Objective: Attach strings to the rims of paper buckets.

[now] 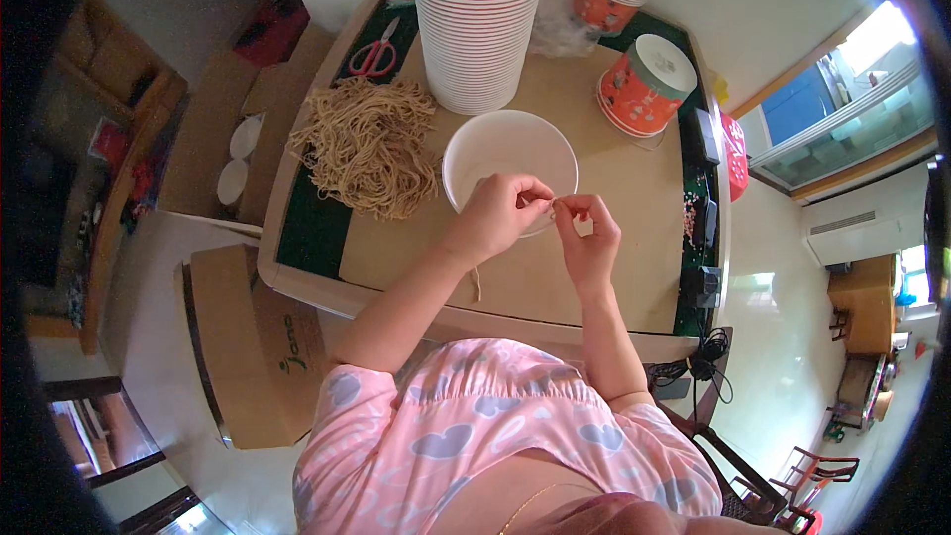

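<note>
My left hand (503, 210) is closed in a pinch over the near side of an open white paper tub (510, 144). A short tail of beige cord (476, 284) hangs below its palm. My right hand (591, 236) also pinches, its fingertips meeting the left ones around a small bit of the cord, mostly hidden by the fingers. Left of the tub lies a loose heap of beige cords (369, 144). Behind the tub rises a tall stack of nested paper tubs (474, 45), white-rimmed with an orange print.
Red-handled scissors (373, 57) lie beyond the cord heap. An upside-down orange tub (646, 89) stands at the back right, near a clear plastic bag (565, 25). Small beads (690, 216) and black devices (704, 223) line the right edge. Cardboard boxes (260, 342) stand left of the table (426, 267).
</note>
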A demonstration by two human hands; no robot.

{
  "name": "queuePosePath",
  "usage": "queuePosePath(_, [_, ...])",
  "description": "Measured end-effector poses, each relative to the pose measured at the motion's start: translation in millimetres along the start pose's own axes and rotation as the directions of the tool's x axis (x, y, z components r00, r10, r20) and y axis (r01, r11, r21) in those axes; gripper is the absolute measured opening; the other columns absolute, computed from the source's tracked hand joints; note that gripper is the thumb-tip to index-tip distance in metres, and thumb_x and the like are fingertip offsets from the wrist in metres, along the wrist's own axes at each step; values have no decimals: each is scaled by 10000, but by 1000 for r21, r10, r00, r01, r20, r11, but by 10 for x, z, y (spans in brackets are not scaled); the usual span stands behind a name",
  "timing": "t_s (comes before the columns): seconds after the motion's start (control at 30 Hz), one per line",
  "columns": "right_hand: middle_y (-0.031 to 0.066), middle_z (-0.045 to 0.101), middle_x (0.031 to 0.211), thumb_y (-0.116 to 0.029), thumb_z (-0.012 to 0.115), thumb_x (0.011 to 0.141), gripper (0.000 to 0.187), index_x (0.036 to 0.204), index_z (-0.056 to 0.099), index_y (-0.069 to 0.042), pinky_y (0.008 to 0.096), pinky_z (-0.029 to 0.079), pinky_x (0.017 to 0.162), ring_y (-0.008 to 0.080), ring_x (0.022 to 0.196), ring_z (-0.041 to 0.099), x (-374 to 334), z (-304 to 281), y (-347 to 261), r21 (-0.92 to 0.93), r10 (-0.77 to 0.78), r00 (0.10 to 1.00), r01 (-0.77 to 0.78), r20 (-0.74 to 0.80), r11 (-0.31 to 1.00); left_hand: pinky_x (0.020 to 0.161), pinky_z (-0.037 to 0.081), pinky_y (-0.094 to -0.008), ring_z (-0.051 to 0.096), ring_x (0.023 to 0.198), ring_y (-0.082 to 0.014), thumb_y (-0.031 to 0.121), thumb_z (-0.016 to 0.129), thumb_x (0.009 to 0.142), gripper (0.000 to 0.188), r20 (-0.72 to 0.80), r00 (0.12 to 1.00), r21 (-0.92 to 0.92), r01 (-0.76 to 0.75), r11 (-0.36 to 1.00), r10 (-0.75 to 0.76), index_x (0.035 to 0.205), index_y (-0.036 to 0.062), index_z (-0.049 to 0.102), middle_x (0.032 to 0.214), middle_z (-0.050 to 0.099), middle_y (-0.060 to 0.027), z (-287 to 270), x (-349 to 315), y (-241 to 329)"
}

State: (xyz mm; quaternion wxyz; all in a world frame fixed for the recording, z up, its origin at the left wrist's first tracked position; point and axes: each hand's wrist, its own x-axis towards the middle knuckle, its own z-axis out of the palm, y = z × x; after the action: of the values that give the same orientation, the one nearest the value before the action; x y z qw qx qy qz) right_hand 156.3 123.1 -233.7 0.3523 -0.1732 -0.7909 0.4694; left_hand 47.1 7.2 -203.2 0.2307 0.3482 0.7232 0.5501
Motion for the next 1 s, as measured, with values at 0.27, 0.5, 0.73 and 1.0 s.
queuePosePath(0.27, [-7, 646, 795, -19, 678, 825, 121, 933, 623, -24, 222, 411, 630, 62, 668, 499, 16, 24, -117, 7, 27, 1000, -27, 17, 1000, 607, 497, -263, 622, 644, -119, 44, 648, 840, 70, -84, 991, 124, -91, 988, 102, 897, 5, 656, 782, 686, -80, 10, -43, 54])
queuePosePath(0.5, [81, 657, 816, -51, 684, 797, 171, 945, 598, -47, 298, 481, 591, 196, 629, 584, 101, -22, -294, -212, 71, 966, -17, 249, 977, 639, 511, -351, 646, 744, -260, 71, 646, 829, 51, -197, 967, 223, -117, 968, 163, 867, 38, 632, 859, 617, -108, -83, -184, 28])
queuePosePath(0.73, [105, 647, 796, -49, 661, 814, 91, 885, 608, -32, 311, 484, 588, 201, 633, 603, 89, 21, -263, -228, 43, 971, 12, 235, 974, 641, 517, -359, 644, 716, -256, 110, 648, 847, 65, -188, 974, 279, -69, 958, 125, 883, 59, 634, 914, 595, -92, -128, -258, 100])
queuePosePath(1.0, [63, 640, 775, -56, 666, 822, 125, 945, 660, -39, 255, 427, 529, 106, 562, 506, 69, 12, -335, -266, 64, 977, -7, 205, 964, 614, 494, -332, 610, 676, -229, 83, 650, 852, 71, -203, 965, 249, -113, 962, 166, 903, 36, 642, 904, 595, -102, -86, -237, -2])
